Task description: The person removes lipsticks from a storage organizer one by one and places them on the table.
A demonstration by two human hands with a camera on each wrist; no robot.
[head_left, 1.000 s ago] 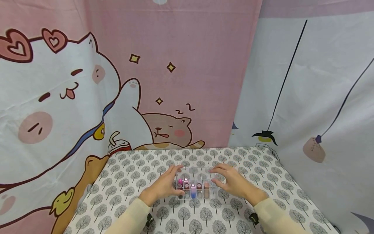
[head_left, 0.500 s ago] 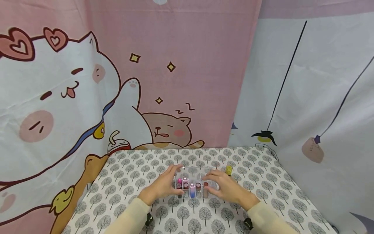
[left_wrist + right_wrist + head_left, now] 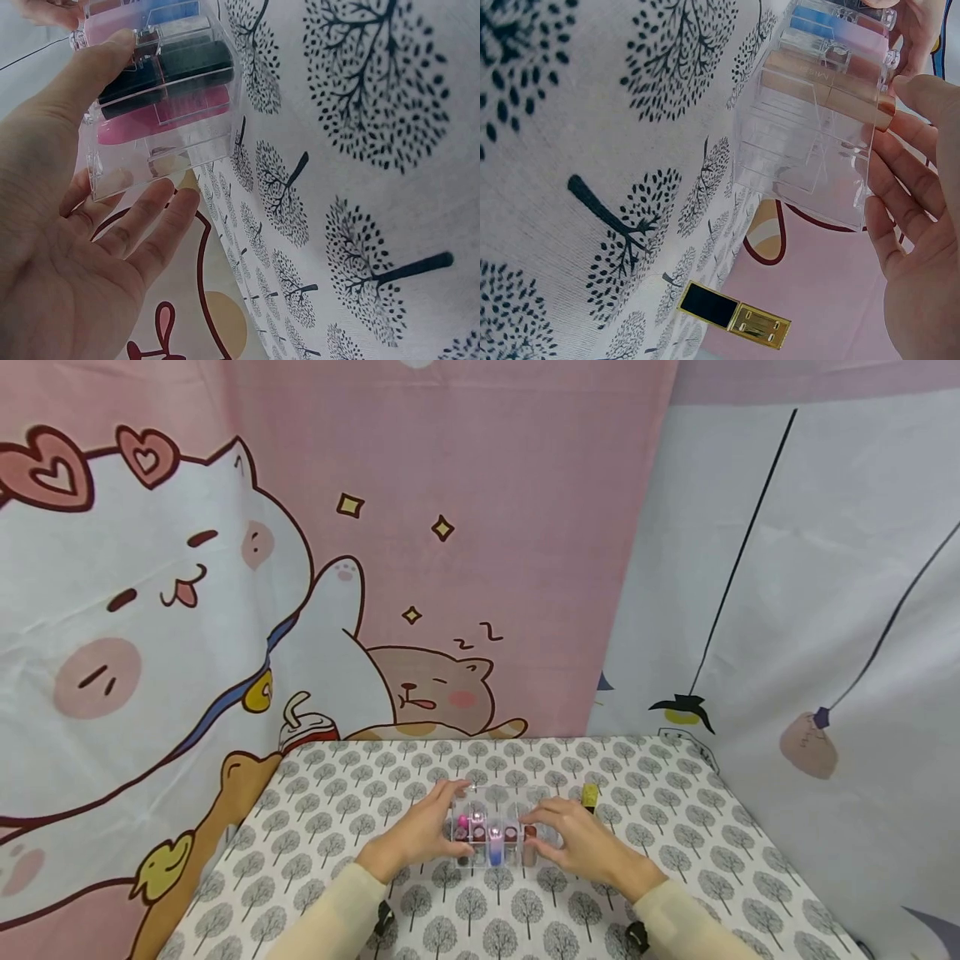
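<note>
Backing the lot, a pink and white printed backdrop [image 3: 525, 552]. Below it, a tree-print counter [image 3: 450, 935].

One rack [image 3: 810, 165], clear, slotted: upright on the counter, between the two hands.

One left hand [image 3: 417, 833]: thumb across the front, fingers behind, parted by the rack's depth and gripping its left end.

One right hand [image 3: 581, 839]: at the rack's right part, fingers bent and moderately parted, thumb and index beside the top of a tube; whether they pinch it or merely touch, cannot tell.

One rose-gold tube [image 3: 825, 86]: upright in a front slot, under the right thumb; print unreadable.

One pink-blue tube [image 3: 496, 849]: front row, near the middle.

One dark tube [image 3: 180, 71]: left end, front.

One pink tube [image 3: 131, 126]: behind the dark one. A few further tubes in the rack, too small to itemise.

One gold-black tube [image 3: 735, 315]: upright on the counter, outside the rack, beyond the right hand.

Filling, as judged: well along, the front row mostly occupied. Outstanding: right-end and some rear slots vacant; the gold-black tube unracked; the rose-gold one apparently being seated or straightened.
</note>
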